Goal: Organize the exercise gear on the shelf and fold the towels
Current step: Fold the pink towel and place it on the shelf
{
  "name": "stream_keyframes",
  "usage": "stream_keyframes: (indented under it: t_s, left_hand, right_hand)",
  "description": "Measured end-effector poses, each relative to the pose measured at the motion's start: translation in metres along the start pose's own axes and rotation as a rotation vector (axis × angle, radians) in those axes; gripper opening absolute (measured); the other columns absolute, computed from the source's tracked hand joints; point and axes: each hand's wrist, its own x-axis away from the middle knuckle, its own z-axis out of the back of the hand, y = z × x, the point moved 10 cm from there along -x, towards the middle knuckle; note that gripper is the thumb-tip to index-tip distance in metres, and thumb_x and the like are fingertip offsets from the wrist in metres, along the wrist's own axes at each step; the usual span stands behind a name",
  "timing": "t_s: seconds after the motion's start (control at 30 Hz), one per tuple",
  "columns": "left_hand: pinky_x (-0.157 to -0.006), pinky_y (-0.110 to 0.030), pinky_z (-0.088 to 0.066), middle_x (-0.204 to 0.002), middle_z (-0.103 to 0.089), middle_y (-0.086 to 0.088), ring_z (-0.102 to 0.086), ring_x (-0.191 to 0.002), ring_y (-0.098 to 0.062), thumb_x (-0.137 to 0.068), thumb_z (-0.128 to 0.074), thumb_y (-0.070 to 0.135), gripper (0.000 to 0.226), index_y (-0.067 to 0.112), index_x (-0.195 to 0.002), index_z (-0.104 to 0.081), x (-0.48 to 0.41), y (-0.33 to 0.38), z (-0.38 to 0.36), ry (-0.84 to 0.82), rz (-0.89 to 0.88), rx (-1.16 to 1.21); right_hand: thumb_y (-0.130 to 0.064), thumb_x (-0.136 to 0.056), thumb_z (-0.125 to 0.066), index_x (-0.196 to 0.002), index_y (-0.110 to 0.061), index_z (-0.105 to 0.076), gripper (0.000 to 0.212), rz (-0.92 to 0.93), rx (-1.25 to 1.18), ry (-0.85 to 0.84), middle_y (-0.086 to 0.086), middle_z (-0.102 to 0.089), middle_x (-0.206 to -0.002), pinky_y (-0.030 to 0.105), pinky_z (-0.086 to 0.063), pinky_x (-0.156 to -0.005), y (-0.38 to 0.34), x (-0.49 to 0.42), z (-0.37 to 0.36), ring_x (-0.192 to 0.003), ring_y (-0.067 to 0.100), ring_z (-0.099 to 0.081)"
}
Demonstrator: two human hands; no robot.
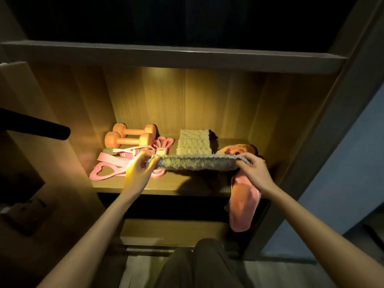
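— Two hands on one towel: the left hand (138, 170) pinches one end of the grey towel (197, 162), the right hand (254, 167) pinches the other, and it hangs stretched flat between them over the front edge of the shelf (166, 187).

— What's inside that compartment?

— At the back left corner, two orange dumbbells (128, 135) lie side by side. Just in front of them sit a skipping rope (133, 151) and pink resistance bands (110, 166), reaching towards the left front edge. A folded beige towel (194, 144) rests at the back middle.

— And the right side?

— A pink towel (244, 202) lies crumpled near the right wall, one end drooping over the front edge.
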Motion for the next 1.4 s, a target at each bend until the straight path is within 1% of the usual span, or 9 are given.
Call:
stream_keyframes:
  t_s: [0.23,0.4,0.57,0.7,0.87,0.97,1.03,1.23,1.4]
  left_hand:
    - [-0.083,-0.050,-0.052,-0.089,-0.064,0.003,-0.062,-0.087,-0.020,-0.095,-0.056,0.013,0.013,0.025,-0.089,-0.060,0.044,-0.077,-0.025,-0.250,0.134,-0.194]
    - [-0.071,-0.040,-0.053,-0.082,-0.062,-0.001,-0.063,-0.070,-0.006,-0.094,-0.057,0.012,0.004,0.012,-0.090,-0.058,0.037,-0.085,-0.029,-0.198,0.191,-0.190]
    - [-0.066,-0.037,-0.047,-0.084,-0.065,-0.009,-0.061,-0.075,-0.021,-0.092,-0.061,0.024,0.016,0.008,-0.091,-0.061,-0.006,-0.074,-0.020,-0.068,0.149,-0.173]
    - [-0.061,-0.034,-0.044,-0.085,-0.064,-0.007,-0.057,-0.074,-0.019,-0.091,-0.062,0.026,0.017,0.010,-0.088,-0.062,-0.039,-0.084,-0.030,-0.039,0.158,-0.260]
    - [-0.069,-0.033,-0.047,-0.095,-0.067,-0.009,-0.062,-0.087,-0.027,-0.093,-0.060,0.023,0.017,0.008,-0.099,-0.064,-0.062,-0.110,-0.056,-0.031,0.195,-0.429]
    - [-0.072,-0.041,-0.053,-0.101,-0.068,-0.012,-0.063,-0.090,-0.034,-0.094,-0.057,0.024,0.017,0.010,-0.104,-0.060,-0.068,-0.129,-0.066,-0.043,0.234,-0.510]
    - [-0.068,-0.046,-0.054,-0.096,-0.068,-0.015,-0.063,-0.084,-0.036,-0.094,-0.055,0.025,0.016,0.011,-0.100,-0.058,-0.069,-0.135,-0.072,-0.059,0.196,-0.576]
    - [-0.058,-0.043,-0.054,-0.080,-0.064,-0.012,-0.060,-0.069,-0.033,-0.086,-0.060,0.023,0.011,0.012,-0.084,-0.057,-0.074,-0.140,-0.076,-0.040,0.142,-0.601]
    - [-0.055,-0.043,-0.048,-0.084,-0.063,-0.015,-0.054,-0.083,-0.035,-0.085,-0.067,0.021,0.019,0.006,-0.091,-0.057,-0.072,-0.123,-0.068,0.045,0.073,-0.650]
  right_hand:
    - [-0.010,-0.091,-0.061,-0.068,-0.031,-0.056,0.032,-0.114,0.201,-0.173,-0.011,-0.055,-0.066,0.020,-0.037,-0.061,0.068,0.047,-0.035,-0.065,0.004,-0.050]
    - [-0.008,-0.094,-0.056,-0.065,-0.024,-0.048,0.034,-0.148,0.188,-0.149,-0.007,-0.050,-0.062,0.014,-0.036,-0.054,0.069,0.043,-0.042,-0.058,0.005,-0.046]
    - [-0.023,-0.093,-0.056,-0.072,-0.004,-0.051,0.029,-0.131,0.228,-0.086,0.010,-0.046,-0.062,0.035,-0.032,-0.057,0.065,0.005,-0.035,-0.059,0.019,-0.043]
    - [-0.021,-0.093,-0.056,-0.069,-0.009,-0.049,0.028,-0.147,0.245,-0.049,0.001,-0.044,-0.058,0.028,-0.027,-0.051,0.066,-0.029,-0.038,-0.053,0.013,-0.036]
    - [-0.020,-0.096,-0.052,-0.096,-0.003,-0.059,0.018,-0.280,0.339,-0.177,0.016,-0.065,-0.089,0.030,-0.042,-0.065,0.099,-0.059,-0.061,-0.071,0.021,-0.054]
    - [-0.030,-0.100,-0.041,-0.121,-0.016,-0.045,0.025,-0.384,0.475,-0.285,0.017,-0.062,-0.106,0.034,-0.046,-0.077,0.126,-0.065,-0.073,-0.085,0.030,-0.060]
    - [-0.034,-0.100,-0.038,-0.121,-0.017,-0.042,0.027,-0.405,0.537,-0.290,0.016,-0.060,-0.106,0.037,-0.049,-0.083,0.141,-0.069,-0.074,-0.091,0.032,-0.061]
    - [-0.037,-0.090,-0.057,-0.092,-0.016,-0.052,0.022,-0.373,0.563,-0.123,0.002,-0.057,-0.075,0.025,-0.039,-0.051,0.150,-0.077,-0.067,-0.061,0.021,-0.055]
    - [-0.032,-0.086,-0.062,-0.084,-0.014,-0.049,0.022,-0.333,0.580,-0.024,0.003,-0.050,-0.074,0.024,-0.025,-0.046,0.144,-0.082,-0.063,-0.060,0.016,-0.045]
